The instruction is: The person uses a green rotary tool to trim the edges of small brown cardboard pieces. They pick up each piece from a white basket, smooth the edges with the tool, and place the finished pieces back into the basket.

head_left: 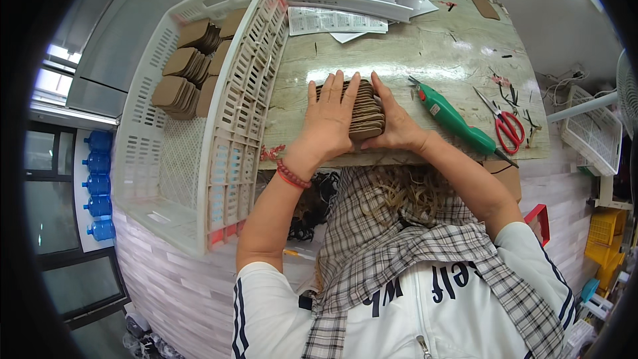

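Note:
A stack of flat brown pieces with rounded corners (367, 118) stands on the table in front of me, pressed between my two hands. My left hand (330, 114) lies along its left side and partly over it, fingers stretched forward. On the right side, my right hand (399, 123) holds it with the fingers at the far end and the thumb near the close end. The palms hide much of the stack. Similar brown stacks (179, 96) sit in a white plastic crate (247, 93) at the left.
Right of my hands lie a green corded power tool (452, 116) and red-handled scissors (509, 133). Papers (345, 0) are piled at the table's far edge. One brown piece (484, 6) lies at the far right corner. Dark scraps (512, 93) litter the right side of the table.

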{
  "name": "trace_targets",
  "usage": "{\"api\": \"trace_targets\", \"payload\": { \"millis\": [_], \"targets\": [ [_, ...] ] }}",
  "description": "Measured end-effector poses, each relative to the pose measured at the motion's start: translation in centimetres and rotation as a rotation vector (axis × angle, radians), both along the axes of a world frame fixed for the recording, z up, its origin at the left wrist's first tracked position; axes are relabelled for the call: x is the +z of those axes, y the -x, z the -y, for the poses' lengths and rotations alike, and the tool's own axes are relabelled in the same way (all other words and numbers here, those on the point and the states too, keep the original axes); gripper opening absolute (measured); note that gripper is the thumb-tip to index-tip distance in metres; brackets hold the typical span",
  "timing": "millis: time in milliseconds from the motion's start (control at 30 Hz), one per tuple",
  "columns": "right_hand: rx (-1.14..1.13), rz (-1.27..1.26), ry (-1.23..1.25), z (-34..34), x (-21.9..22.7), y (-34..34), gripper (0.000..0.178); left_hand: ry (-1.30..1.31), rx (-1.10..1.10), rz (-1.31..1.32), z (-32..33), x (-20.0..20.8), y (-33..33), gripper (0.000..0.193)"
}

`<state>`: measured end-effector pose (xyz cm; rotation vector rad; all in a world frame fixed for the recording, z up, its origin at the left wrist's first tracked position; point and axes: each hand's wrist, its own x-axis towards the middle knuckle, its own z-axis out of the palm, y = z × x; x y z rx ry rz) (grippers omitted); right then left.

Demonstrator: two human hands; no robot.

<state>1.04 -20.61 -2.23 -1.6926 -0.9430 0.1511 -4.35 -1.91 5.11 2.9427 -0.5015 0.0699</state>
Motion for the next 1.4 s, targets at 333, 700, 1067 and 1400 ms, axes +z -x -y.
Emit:
{"api": "trace_targets", "payload": {
  "millis": [333, 700, 1067, 1400],
  "targets": [
    [-0.011, -0.178, -0.104, -1.7, -0.9, -0.6, 0.134, 0.192, -0.024, 0.132, -0.5, -1.7, -0.8, 0.094],
    [0.111, -0.135, -0.429, -3.3, 15.1, 1.2, 0.116, 1.82, 0.088, -0.3, -3.5, 12.4, 7.7, 0.061],
    [-0.404, -0.326, -0.082, 4.3, -3.9, -0.2, 0.053, 2.122, 1.078, 0.07, -22.7, 11.2, 11.0, 0.048],
    [-0.342, -0.058, 0.007, 4.9, -3.7, 0.7, 0.038, 1.939, 1.268, -0.082, -22.8, 3.5, 8.4, 0.056]
  ]
}}
